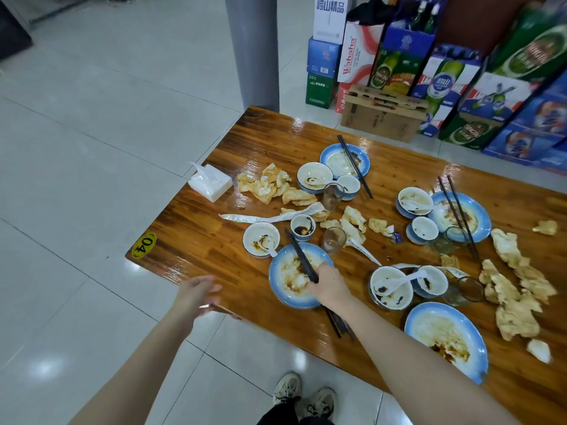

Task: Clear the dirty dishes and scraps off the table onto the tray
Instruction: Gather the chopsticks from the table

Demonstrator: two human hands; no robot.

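A wooden table (199,237) carries several dirty blue-rimmed plates, white bowls, glasses and crumpled napkins (270,182). My right hand (329,285) lies over the near edge of a sauce-smeared plate (285,286) and grips a pair of dark chopsticks (299,254) that lie across it. My left hand (196,294) hovers with its fingers spread at the table's near-left edge and holds nothing. A bowl with a spoon (260,237), a small sauce cup (302,227) and a glass (333,240) stand just beyond that plate. I see no tray.
A tissue pack (210,182) sits at the table's left edge. More plates (446,335), bowls (391,286) and napkin scraps (515,289) fill the right side. Stacked beverage cartons (445,81) and a grey pillar (254,50) stand behind the table. Tiled floor lies to the left.
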